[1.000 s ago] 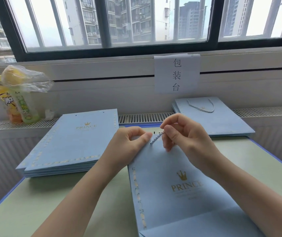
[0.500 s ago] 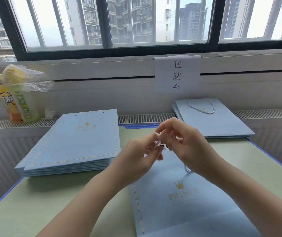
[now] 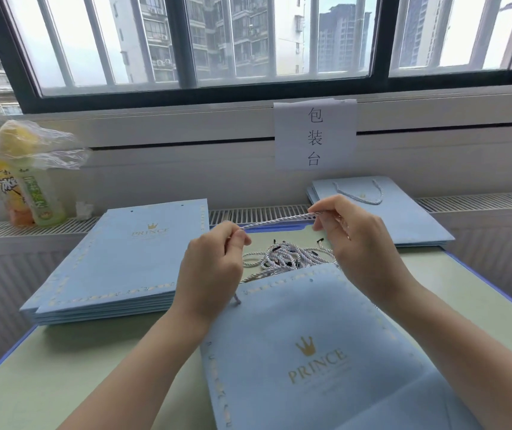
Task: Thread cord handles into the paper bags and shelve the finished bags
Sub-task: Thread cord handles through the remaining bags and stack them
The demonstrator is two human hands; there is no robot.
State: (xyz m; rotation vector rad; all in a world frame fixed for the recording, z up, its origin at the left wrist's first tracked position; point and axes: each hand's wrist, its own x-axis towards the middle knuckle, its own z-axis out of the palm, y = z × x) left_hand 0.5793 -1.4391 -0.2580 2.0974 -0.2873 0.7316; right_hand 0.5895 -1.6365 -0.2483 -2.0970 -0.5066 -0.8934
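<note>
**Q:** Between your hands, what have you got?

**Me:** One cord handle, pulled straight above the table. My left hand pinches one end and my right hand pinches the other. One tail seems to drop to the near-left hole of the paper bag lying flat before me, though my hand hides the hole itself.

**Q:** So how far along are you?

**Me:** Early, I'd judge. This bag's right hole is open, so its handle isn't finished. Loose cords lie heaped just beyond its top edge. A thick stack of unthreaded bags waits to my left; only a small finished pile sits far right on the ledge.
</note>
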